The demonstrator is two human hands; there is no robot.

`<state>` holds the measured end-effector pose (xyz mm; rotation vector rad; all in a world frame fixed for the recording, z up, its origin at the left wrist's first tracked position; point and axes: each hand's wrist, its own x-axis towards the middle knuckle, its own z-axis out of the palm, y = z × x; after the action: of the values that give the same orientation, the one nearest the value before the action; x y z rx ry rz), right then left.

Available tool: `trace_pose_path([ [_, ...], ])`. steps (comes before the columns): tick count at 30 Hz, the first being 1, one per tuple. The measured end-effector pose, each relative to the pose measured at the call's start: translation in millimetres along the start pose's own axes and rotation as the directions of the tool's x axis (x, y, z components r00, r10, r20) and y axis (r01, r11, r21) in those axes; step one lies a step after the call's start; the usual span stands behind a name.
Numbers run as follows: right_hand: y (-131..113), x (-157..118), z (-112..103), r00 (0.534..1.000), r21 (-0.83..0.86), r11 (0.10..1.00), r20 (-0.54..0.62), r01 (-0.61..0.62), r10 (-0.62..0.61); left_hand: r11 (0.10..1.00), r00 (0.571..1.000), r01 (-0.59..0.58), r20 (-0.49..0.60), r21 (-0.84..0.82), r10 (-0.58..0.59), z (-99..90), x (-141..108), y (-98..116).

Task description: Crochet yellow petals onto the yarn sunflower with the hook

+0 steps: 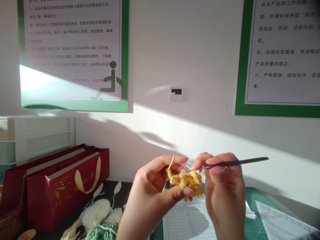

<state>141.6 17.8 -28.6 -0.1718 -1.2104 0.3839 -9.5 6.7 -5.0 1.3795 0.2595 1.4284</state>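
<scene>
A small yellow crocheted piece (pixel 186 181) is pinched between the thumb and fingers of my left hand (pixel 155 186). A strand of yellow yarn loops over that hand's index finger. My right hand (pixel 225 186) grips a crochet hook (pixel 237 162) with a dark handle, which points up to the right. The hook's thin metal end reaches the top of the yellow piece, where its tip is hard to make out among the stitches. The fingertips of both hands are close together.
Red gift bags (pixel 67 190) stand at the left beside white drawers (pixel 47 133). White yarn (pixel 96 213) and green yarn (pixel 102 231) lie near them. Under the hands are a printed sheet (pixel 187 220) and a green cutting mat (pixel 252 196). Another paper (pixel 282 223) lies at the right.
</scene>
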Motion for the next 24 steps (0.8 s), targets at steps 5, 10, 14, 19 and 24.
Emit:
trace_pose_path([
  [5, -4.9, 2.2, 0.4, 1.0, 0.002, 1.0, 0.019, 0.021, -0.021, 0.999, 1.0, -0.016, -0.02, 0.03, 0.016, 2.4, -1.9, 2.0],
  [10, -5.8, 1.9, -1.5, 0.998, -0.005, 0.999, 0.021, 0.054, -0.054, 0.998, 0.999, -0.034, 0.001, 0.056, 0.034, 1.7, -2.0, -0.1],
  [14, -6.8, 2.1, -2.8, 0.995, -0.026, 0.996, 0.046, 0.085, -0.084, 0.994, 0.997, -0.079, 0.013, 0.078, 0.078, -1.1, -0.1, -5.1],
  [19, -10.1, 3.0, -4.0, 0.981, -0.096, 0.978, 0.058, 0.188, -0.183, 0.991, 0.994, -0.105, 0.025, 0.087, 0.103, -1.7, -0.4, -5.8],
  [24, -11.0, 2.9, -3.5, 0.965, -0.095, 0.962, 0.074, 0.257, -0.25, 0.989, 0.995, -0.103, 0.017, 0.104, 0.102, -1.6, -0.3, -4.2],
])
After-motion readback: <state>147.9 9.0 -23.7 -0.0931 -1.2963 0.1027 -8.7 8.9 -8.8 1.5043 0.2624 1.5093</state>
